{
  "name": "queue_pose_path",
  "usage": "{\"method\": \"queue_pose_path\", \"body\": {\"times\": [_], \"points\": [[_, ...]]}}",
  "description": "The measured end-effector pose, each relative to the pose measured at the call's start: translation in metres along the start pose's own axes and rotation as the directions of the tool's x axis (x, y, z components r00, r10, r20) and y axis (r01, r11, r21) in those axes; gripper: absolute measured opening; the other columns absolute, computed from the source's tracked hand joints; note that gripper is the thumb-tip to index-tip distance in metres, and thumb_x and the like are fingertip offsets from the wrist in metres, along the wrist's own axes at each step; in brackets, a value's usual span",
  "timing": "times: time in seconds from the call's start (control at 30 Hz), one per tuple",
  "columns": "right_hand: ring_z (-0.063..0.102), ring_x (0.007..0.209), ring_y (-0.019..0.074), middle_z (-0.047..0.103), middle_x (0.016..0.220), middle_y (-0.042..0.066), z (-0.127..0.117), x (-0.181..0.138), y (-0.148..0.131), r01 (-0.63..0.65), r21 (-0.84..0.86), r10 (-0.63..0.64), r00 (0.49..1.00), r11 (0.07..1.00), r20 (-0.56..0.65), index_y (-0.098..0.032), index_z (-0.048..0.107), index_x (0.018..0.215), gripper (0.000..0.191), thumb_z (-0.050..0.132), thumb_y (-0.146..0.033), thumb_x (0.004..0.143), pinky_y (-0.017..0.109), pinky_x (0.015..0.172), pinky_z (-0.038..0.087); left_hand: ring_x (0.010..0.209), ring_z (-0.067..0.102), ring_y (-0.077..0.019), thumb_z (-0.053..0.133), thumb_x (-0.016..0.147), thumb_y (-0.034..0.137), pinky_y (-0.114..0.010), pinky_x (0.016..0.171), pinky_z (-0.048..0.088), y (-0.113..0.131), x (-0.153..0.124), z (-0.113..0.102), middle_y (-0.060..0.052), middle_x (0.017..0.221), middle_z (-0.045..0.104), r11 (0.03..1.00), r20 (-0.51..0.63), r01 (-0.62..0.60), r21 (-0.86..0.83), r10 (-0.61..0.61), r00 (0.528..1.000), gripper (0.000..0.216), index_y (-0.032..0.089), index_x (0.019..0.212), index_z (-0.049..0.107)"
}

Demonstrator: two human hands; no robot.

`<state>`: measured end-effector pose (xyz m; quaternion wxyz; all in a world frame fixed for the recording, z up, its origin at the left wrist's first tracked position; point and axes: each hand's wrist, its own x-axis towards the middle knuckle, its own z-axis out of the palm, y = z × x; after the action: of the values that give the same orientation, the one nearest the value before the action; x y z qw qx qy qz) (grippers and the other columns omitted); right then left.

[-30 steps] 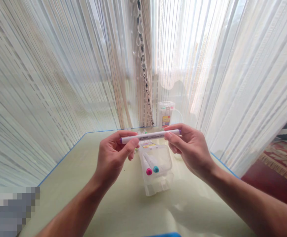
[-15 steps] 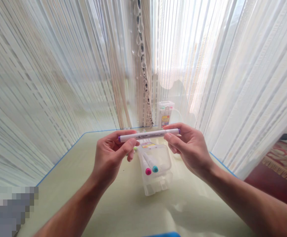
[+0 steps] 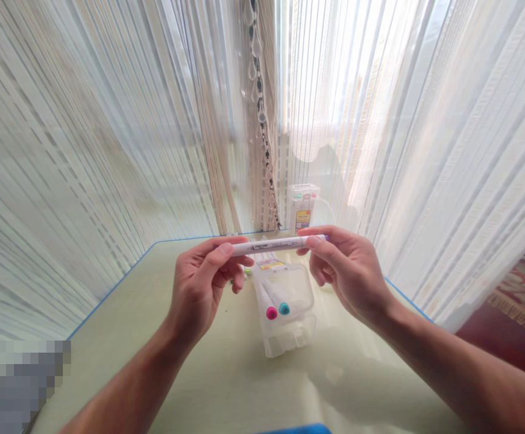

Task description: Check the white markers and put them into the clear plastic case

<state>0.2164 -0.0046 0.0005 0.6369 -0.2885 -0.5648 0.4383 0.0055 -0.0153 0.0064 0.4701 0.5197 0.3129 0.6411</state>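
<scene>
I hold a white marker with purple end caps level above the table, one end in each hand. My left hand pinches its left end between thumb and fingers, covering that cap. My right hand pinches the right end, where a bit of purple cap shows. Below the marker lies a clear plastic case on its side, open toward me, with a pink-capped marker and a teal-capped marker inside.
A second clear marker box stands upright at the table's far edge. The pale green table has a blue rim. Sheer white curtains surround it on three sides. A red patterned rug lies at the right.
My left thumb has slid over the marker's left end, hiding the purple cap. The marker has risen very slightly. The case and its markers have not moved.
</scene>
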Motion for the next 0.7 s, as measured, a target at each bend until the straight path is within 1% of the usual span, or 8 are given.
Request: {"method": "queue_pose_path", "body": {"times": [0.23,0.33,0.5,0.7], "points": [[0.047,0.038,0.006,0.073,0.075,0.004,0.0003,0.0,-0.0016,-0.035,0.016,0.035,0.999,0.999,-0.007,-0.016,0.074,0.095,0.02,0.068,-0.034,0.089,0.023,0.036,0.023,0.045,0.058,-0.0135,0.064,0.084,0.028,-0.025,0.043,0.043,0.0005,0.0006,0.0004,-0.009,0.07,0.075,0.999,-0.023,-0.026,-0.022,0.025,0.999,0.023,0.011,0.096,0.074],[0.048,0.038,0.0067,0.074,0.077,0.005,-0.0003,0.0005,-0.0017,-0.047,0.039,0.047,0.999,0.998,-0.006,-0.016,0.074,0.095,0.02,0.066,-0.034,0.09,0.024,0.036,0.024,0.045,0.059,-0.0142,0.062,0.084,0.027,-0.026,0.043,0.043,0.0002,0.0019,-0.0001,-0.009,0.071,0.076,0.999,-0.022,-0.03,-0.041,0.029,0.999,0.024,0.011,0.096,0.074],[0.048,0.039,0.0079,0.075,0.078,0.006,0.0007,0.0006,-0.003,-0.064,0.075,0.065,0.998,0.995,-0.016,-0.016,0.074,0.095,0.02,0.063,-0.032,0.09,0.025,0.038,0.026,0.053,0.064,-0.0176,0.058,0.085,0.025,-0.026,0.045,0.044,0.0001,0.0031,-0.0014,-0.012,0.073,0.077,0.997,-0.012,-0.025,-0.077,0.024,1.0,0.025,0.009,0.096,0.075],[0.049,0.039,0.0095,0.075,0.077,0.007,0.001,0.0007,-0.0064,-0.079,0.067,0.081,0.996,0.995,-0.027,-0.015,0.074,0.094,0.023,0.057,-0.031,0.089,0.027,0.037,0.026,0.057,0.066,-0.0199,0.055,0.084,0.026,-0.028,0.046,0.046,-0.0001,0.0025,-0.002,-0.013,0.075,0.077,0.996,-0.004,-0.017,-0.083,0.017,1.0,0.028,0.009,0.096,0.075]]}}
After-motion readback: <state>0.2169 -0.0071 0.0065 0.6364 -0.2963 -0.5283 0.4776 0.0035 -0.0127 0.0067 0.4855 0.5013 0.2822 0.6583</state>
